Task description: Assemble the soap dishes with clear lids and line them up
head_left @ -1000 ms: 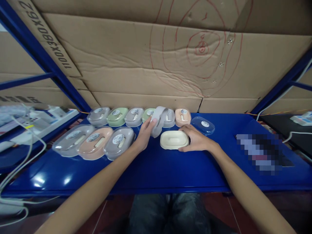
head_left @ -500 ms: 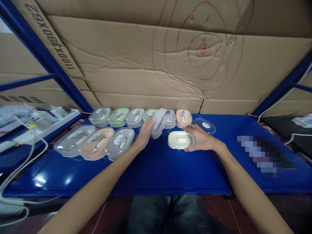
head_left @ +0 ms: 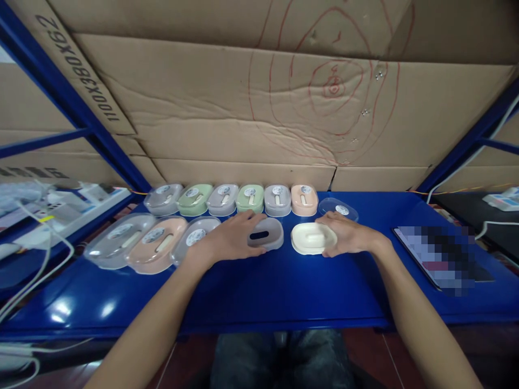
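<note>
My left hand (head_left: 233,236) is closed around the left end of a grey oval soap dish tray (head_left: 274,235), which has a long slot in its floor and lies low at the table. To its right, a small gap away, my right hand (head_left: 344,232) grips the right end of a cream oval soap dish base (head_left: 310,240) with a raised bar in the middle. Just behind my right hand lies a clear lid (head_left: 338,208) with a round label. Part of a lidded grey soap dish (head_left: 194,237) is hidden by my left hand.
Lidded soap dishes in grey, green and peach, among them a green one (head_left: 250,200) and a peach one (head_left: 156,246), stand in two rows at the back and left of the blue table (head_left: 259,297). A blurred-out flat device (head_left: 440,259) lies right. Cardboard (head_left: 203,108) walls the back.
My left hand has lowered the grey tray from a tilted, raised pose to level near the table. My right hand and the cream base have shifted slightly right.
</note>
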Tool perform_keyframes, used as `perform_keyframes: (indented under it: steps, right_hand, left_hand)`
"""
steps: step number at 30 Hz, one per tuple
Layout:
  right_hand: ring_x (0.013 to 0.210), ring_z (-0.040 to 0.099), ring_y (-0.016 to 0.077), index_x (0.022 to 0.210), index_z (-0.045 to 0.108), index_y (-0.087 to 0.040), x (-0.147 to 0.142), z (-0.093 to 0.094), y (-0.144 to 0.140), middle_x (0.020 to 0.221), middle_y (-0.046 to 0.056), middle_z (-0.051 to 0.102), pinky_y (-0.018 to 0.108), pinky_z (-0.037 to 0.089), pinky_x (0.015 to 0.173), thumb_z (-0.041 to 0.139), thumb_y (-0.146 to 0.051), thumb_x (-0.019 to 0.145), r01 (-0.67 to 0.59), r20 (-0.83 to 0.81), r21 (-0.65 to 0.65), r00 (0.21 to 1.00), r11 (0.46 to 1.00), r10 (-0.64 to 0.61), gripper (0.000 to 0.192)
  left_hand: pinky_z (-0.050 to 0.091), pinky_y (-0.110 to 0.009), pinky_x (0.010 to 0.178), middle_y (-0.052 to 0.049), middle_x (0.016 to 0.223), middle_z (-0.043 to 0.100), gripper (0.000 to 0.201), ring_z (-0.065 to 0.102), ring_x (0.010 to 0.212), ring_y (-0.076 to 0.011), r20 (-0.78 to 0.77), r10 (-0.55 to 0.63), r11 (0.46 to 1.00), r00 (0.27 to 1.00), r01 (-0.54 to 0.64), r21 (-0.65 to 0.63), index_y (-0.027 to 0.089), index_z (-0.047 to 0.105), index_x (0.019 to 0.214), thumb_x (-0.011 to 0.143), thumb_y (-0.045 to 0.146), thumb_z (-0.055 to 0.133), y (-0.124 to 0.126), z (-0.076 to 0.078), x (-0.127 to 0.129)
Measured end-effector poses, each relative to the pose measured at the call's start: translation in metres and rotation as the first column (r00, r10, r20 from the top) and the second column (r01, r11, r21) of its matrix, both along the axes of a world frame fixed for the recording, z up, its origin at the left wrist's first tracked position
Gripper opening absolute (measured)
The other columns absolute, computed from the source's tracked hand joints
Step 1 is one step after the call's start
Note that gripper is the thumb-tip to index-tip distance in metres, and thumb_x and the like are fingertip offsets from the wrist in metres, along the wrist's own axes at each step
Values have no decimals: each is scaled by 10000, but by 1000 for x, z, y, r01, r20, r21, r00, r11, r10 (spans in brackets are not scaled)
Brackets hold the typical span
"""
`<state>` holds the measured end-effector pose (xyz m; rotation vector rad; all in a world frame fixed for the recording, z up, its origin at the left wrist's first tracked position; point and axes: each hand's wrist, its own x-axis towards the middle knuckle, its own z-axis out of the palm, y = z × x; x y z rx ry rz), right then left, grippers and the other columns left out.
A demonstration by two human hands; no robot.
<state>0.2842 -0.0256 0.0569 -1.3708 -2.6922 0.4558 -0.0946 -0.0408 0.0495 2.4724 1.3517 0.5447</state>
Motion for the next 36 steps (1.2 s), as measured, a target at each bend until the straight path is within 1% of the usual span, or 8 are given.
perform_keyframes:
  steps: [3, 6, 11, 16, 20, 26, 31, 36]
  right_hand:
    - [1160, 647, 394, 1121, 735, -261, 1, -3, 0, 1090, 88, 680, 542, 541, 1070, 1004, -406, 629, 3, -10, 3, 1000, 1000, -3, 579]
    - [1282, 634, 448, 1275, 732, -267, 2, -6, 0, 1173, 118, 697, 599, 489, 1171, 1019, -502, 612, 26, -44, 12, 999, 1000, -25, 759]
    - [1395, 571, 485, 1486, 644, -226, 0, -2, 0, 1303, 167, 662, 593, 485, 1179, 991, -572, 629, 74, 9, -24, 997, 997, -73, 987]
    - [1247, 607, 430, 1326, 697, -210, -2, 6, -2, 1210, 135, 653, 535, 527, 1074, 978, -530, 644, 42, 9, -57, 999, 997, -41, 804]
    - [1201, 614, 401, 1251, 712, -229, -5, 7, -3, 1174, 117, 658, 498, 545, 1017, 996, -523, 635, 31, -38, -58, 999, 998, -33, 739]
    - [1227, 636, 419, 1290, 732, -241, -20, 0, -4, 1205, 118, 699, 561, 549, 1053, 1001, -557, 658, -2, -107, 12, 994, 1000, 4, 757]
    - [1386, 612, 455, 1435, 684, -222, -43, -11, -6, 1404, 165, 702, 630, 509, 1178, 1015, -542, 678, -51, -226, 94, 972, 994, 71, 886]
    - [1570, 507, 447, 1659, 493, -256, -48, -16, -4, 1686, 169, 551, 660, 425, 1294, 1018, -570, 686, -93, -371, 136, 918, 986, 138, 1149]
  left_hand:
    - [448, -595, 1214, -133, 1593, 611, 971, 574, 1472, -468, -102, -15, 998, 995, 10, -57, 372, 544, 1632, 756, 607, 890, -1, 0, -2]
    - [389, -619, 1255, -158, 1644, 559, 1129, 488, 1544, -498, -139, -24, 999, 990, 17, -52, 345, 451, 1707, 725, 676, 899, -3, 6, 1]
    - [339, -633, 1279, -207, 1720, 476, 1222, 419, 1598, -500, -279, -33, 992, 960, -2, -126, 286, 302, 1777, 772, 712, 852, -8, 22, 6]
    - [334, -608, 1299, -227, 1737, 459, 1132, 395, 1630, -480, -335, -15, 981, 942, -51, -187, 230, 309, 1769, 828, 563, 842, -12, 28, 9]
    - [426, -546, 1242, -212, 1655, 548, 942, 523, 1531, -435, -297, -4, 988, 955, -41, -147, 210, 432, 1696, 870, 471, 801, -11, 26, 7]
    - [478, -590, 1171, -216, 1576, 591, 930, 585, 1437, -467, -143, 135, 991, 980, -130, 43, 230, 490, 1639, 876, 655, 810, -10, 29, 7]
    - [438, -549, 1247, -149, 1576, 576, 905, 570, 1453, -406, 50, 1, 994, 999, -7, 113, 276, 463, 1669, 910, 616, 821, -14, 23, 26]
    - [398, -580, 1301, -135, 1637, 536, 943, 498, 1531, -394, 109, -87, 995, 990, 80, 64, 308, 442, 1686, 884, 569, 863, -14, 4, 43]
